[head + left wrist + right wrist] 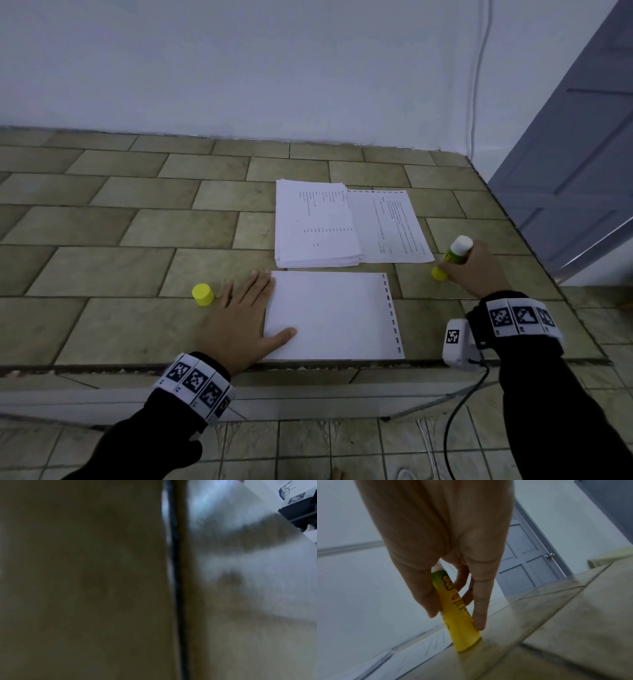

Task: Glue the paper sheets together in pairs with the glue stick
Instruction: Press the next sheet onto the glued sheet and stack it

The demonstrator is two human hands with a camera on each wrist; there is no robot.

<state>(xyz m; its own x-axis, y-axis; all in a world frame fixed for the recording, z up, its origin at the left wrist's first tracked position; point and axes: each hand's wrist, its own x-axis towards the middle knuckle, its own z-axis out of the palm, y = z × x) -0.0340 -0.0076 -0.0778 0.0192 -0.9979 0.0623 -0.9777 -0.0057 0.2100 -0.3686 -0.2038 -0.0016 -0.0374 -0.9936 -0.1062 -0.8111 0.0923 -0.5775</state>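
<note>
On the tiled counter (102, 270) the glue stick (452, 257) is uncapped, its white glue wound up and its yellow base resting on the tile just right of the papers; the right hand (479, 270) curls its fingers (479, 601) and thumb around the barrel, holding it tilted. Its yellow cap (203, 294) stands apart on the left, just beside the left hand (239, 318). That hand lies flat with fingers straight and slightly spread, thumb and fingertips pressing the left edge of a blank sheet (329, 315) with a perforated strip down its right side, set at the near edge of the counter. Behind it sit a stack of printed sheets (315, 226) and, tucked partly under its right side, a single printed sheet (387, 226). I cannot tell whether the blank sheet is one leaf or a pair already joined, nor whether glue is on it. Judging by the thick stack, most of the pairing looks still ahead, and the stick seems ready for spreading.
</note>
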